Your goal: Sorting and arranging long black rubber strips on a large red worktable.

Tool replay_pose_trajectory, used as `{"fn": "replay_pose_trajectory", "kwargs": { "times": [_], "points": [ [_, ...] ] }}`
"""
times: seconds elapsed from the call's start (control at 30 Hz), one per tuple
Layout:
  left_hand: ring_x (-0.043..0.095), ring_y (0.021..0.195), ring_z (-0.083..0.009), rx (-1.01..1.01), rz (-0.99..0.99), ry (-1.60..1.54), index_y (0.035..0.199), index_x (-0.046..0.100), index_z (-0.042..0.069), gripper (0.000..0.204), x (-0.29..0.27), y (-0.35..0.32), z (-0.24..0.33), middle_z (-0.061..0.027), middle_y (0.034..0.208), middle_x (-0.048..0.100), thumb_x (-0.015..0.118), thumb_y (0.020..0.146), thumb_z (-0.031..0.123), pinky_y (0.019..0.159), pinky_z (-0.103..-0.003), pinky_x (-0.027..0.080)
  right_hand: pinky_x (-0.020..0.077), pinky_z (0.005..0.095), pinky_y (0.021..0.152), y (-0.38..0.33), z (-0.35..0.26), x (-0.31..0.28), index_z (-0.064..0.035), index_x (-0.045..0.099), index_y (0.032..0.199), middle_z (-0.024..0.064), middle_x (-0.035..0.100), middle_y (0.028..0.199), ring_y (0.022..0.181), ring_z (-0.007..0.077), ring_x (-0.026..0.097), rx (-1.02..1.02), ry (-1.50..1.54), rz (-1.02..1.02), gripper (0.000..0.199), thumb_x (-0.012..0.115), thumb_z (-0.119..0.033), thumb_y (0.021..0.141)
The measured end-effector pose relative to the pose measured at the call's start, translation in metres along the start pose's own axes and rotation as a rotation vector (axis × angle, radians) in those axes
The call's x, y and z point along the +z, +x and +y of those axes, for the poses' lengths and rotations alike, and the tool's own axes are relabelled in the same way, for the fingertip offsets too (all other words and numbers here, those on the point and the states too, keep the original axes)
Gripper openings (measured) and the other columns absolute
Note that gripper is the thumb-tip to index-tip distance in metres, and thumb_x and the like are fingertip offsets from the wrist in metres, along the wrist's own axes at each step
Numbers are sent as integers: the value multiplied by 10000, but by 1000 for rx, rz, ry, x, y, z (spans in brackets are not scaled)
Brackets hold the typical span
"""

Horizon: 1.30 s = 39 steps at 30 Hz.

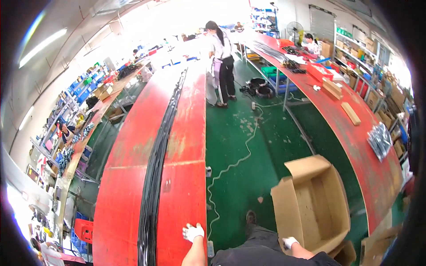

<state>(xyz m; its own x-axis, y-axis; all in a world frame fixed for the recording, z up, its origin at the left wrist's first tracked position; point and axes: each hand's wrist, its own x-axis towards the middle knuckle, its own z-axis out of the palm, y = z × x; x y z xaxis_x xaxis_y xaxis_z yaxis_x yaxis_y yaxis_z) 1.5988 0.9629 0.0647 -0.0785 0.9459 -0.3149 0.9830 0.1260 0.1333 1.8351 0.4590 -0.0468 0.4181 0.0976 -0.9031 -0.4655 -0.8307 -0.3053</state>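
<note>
My left hand [193,232], in a white glove, is over the near right edge of the red table [120,195]. Its fingers are spread and hold nothing. To its left, a long bundle of black strips [153,195] runs down the length of the table. My right hand [290,242], also gloved in white, is at the near left edge of an open cardboard box [321,204]. Its fingers look closed on that edge, though the grip is small and partly hidden. The box stands on the floor with flaps raised, and its visible inside holds nothing.
A white cable [242,159] winds over the green floor [233,119]. Another red table [341,146] curves along the right, carrying wooden blocks [350,113] and plastic-wrapped packs [379,141]. A person [220,62] stands in the aisle ahead. A red stool [83,229] is at left.
</note>
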Motion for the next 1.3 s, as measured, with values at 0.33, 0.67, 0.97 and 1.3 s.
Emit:
{"fn": "replay_pose_trajectory", "kwargs": {
  "times": [0.33, 0.67, 0.97, 1.3],
  "points": [
    [542, 1343, -441, -511, -30, 5, 1505, 502, 62, 784, -13, 104, 101, -274, 1490, 505, 493, 993, 656, 1078, -530, 494, 586, 451, 801, 146, -350, -154, 5, 717, 1186, 232, 750, 1129, 946, 341, 741, -352, -423, 300, 456, 603, -403, 1018],
    [573, 1283, -453, -979, 374, 36, 1368, 573, -36, 713, 14, 228, 216, -287, 1365, 613, 458, 1048, 590, 1094, -569, 427, 534, 350, 689, 218, -726, -156, -21, 697, 1192, 48, 690, 918, 743, 158, 616, -611, -124, 24, 340, 628, -310, 1025],
    [562, 1327, -350, -354, 423, -319, 1331, 589, -47, 543, -35, 428, 493, -222, 1370, 635, 479, 1091, 428, 1129, -441, 440, 587, 444, 726, 272, -827, -230, -46, 669, 1281, 97, 669, 988, 861, 237, 653, -160, 148, 65, 362, 613, -317, 1048],
    [395, 1507, -400, 76, 287, -311, 1465, 526, -30, 577, -70, 566, 868, -309, 1591, 427, 455, 1103, 414, 1255, -480, 313, 579, 448, 635, 396, -978, -275, -77, 646, 1214, 88, 669, 976, 755, 255, 647, -11, 185, -12, 273, 644, -291, 1044]
  ]
}}
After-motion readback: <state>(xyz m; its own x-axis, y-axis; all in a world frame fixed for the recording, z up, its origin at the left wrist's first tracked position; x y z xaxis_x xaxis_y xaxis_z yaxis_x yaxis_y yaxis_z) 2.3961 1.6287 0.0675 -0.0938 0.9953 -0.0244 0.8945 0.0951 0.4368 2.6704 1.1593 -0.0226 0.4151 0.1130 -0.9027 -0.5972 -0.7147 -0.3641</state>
